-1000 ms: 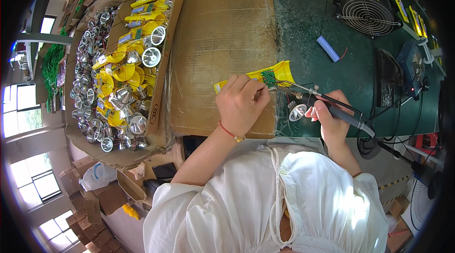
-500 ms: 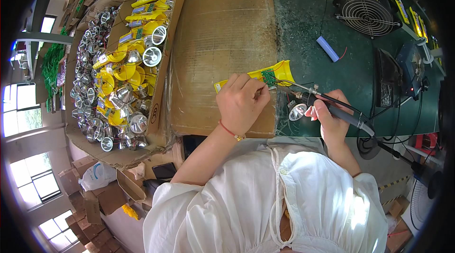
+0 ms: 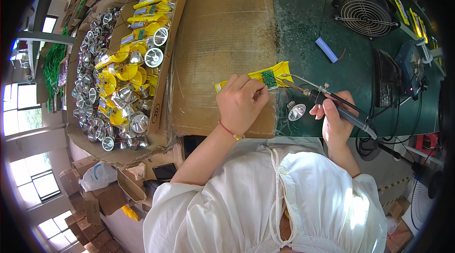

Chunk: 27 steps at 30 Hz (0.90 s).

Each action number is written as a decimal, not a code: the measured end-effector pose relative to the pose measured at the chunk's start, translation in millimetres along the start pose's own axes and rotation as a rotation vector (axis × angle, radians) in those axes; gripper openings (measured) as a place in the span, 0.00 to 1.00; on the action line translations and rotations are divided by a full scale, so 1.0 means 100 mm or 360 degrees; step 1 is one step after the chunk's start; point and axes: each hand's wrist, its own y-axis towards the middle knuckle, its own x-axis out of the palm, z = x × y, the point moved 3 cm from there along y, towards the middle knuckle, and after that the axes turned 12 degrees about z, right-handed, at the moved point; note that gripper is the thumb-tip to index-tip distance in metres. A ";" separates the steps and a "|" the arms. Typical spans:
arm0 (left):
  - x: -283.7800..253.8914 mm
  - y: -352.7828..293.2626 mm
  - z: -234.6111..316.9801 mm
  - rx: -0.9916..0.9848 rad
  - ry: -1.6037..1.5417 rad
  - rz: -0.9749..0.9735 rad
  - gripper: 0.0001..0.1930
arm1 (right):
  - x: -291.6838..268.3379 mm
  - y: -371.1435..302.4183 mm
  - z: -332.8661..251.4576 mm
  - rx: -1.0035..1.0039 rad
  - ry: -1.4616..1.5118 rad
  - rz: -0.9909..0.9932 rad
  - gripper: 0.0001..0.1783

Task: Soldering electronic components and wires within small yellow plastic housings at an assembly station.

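Observation:
My left hand [image 3: 241, 97] rests over the left part of a yellow plastic housing [image 3: 283, 69], its thumb and fingertips pinched together beside a small green circuit board [image 3: 269, 79]. What the pinch holds is hidden. In my right hand [image 3: 335, 115] is a soldering iron [image 3: 343, 112] with a thin metal feed tube clamped along it. Its tip points left, close to the right end of the circuit board; whether it touches cannot be told. Thin wires run from the housing toward a silver lamp reflector [image 3: 296, 112], which lies below the iron, left of my right fingers.
A cardboard box [image 3: 163, 80] at the left holds many reflectors and yellow housings. Under the work lies a cardboard sheet [image 3: 222, 25] on the green table. A blue cylindrical battery [image 3: 327, 49], a black fan [image 3: 367, 13] and a soldering station [image 3: 411, 70] stand to the right.
The soldering iron has shifted and tilted, its tip now a little higher and further right. My right hand has moved slightly right, uncovering more of the reflector. My left hand stays put.

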 end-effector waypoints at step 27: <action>0.00 -0.01 0.01 0.0070 0.0022 0.0016 0.05 | -0.01 0.02 -0.06 0.0013 -0.0103 0.0031 0.05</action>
